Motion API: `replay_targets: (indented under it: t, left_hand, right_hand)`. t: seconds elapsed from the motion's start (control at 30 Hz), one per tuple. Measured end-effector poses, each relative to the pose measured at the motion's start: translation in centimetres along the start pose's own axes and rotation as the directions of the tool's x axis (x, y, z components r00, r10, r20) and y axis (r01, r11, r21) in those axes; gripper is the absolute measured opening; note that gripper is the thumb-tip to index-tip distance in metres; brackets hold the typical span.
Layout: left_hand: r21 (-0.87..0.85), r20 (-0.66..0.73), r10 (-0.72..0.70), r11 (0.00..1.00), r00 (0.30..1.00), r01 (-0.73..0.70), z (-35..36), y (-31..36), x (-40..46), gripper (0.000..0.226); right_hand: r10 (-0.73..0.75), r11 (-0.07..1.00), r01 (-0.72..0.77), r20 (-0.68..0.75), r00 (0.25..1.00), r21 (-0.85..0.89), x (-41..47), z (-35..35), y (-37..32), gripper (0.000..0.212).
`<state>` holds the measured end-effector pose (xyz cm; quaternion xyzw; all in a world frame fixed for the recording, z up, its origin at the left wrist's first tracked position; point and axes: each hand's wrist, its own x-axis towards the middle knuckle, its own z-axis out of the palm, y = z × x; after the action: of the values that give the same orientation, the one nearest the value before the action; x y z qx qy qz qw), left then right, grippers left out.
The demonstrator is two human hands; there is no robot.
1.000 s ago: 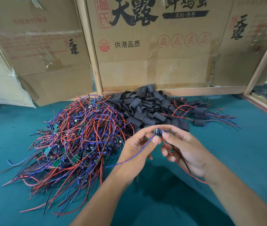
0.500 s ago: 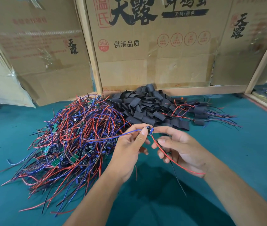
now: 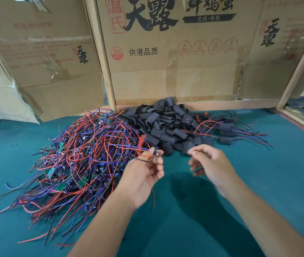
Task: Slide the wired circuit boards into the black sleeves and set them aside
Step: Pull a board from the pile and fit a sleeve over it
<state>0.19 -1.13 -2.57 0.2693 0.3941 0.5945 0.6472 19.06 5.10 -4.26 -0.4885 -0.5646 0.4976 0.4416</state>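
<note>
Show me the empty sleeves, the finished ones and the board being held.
Empty sleeves [image 3: 166, 123], head view, middle of the heap.
Finished ones [image 3: 226, 127], head view, one sleeve.
Board [image 3: 156, 154], head view, its exposed end.

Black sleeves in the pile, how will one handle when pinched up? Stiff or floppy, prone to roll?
Likely light and soft: the black sleeves lie flattened and creased in a loose heap. Probably won't roll, since they rest as flat loops. A pinch may well close the mouth, so the right hand might need to reopen it.

Wired board [image 3: 156, 154] in left hand [image 3: 143, 171]
</note>
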Motion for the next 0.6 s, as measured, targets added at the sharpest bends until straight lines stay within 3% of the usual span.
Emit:
replay_targets:
  t: [0.03,0.1,0.23,0.27,0.4,0.6]
  left_hand:
    - [0.055,0.000,-0.059,0.997,0.998,0.059,-0.1,0.0,0.0,0.019]
    - [0.210,0.021,-0.124,0.971,0.992,0.116,0.0,-0.1,-0.3,0.016]
    - [0.433,0.240,-0.231,0.895,0.943,0.109,0.3,-0.3,-1.3,0.021]
    - [0.449,0.298,-0.264,0.887,0.918,0.109,0.3,-0.3,-1.5,0.020]
    - [0.402,0.431,-0.269,0.912,0.861,0.083,0.2,0.1,-1.9,0.013]
    - [0.281,0.444,-0.164,0.959,0.881,0.036,0.1,0.3,-1.5,0.016]
  right_hand:
    - [-0.101,0.962,0.074,-0.090,0.991,-0.261,0.4,-0.2,0.6,0.017]
    - [-0.285,0.766,0.176,-0.081,0.955,-0.618,0.9,-0.5,1.7,0.013]
    - [-0.373,0.613,0.314,0.085,0.924,-0.725,2.1,-1.1,3.2,0.006]
    - [-0.344,0.563,0.304,0.117,0.932,-0.769,2.6,-1.1,3.6,0.016]
    - [-0.121,0.416,0.237,0.205,0.971,-0.878,3.5,-0.6,4.5,0.047]
    - [-0.093,0.351,0.285,0.270,0.958,-0.892,3.6,-0.2,4.6,0.059]
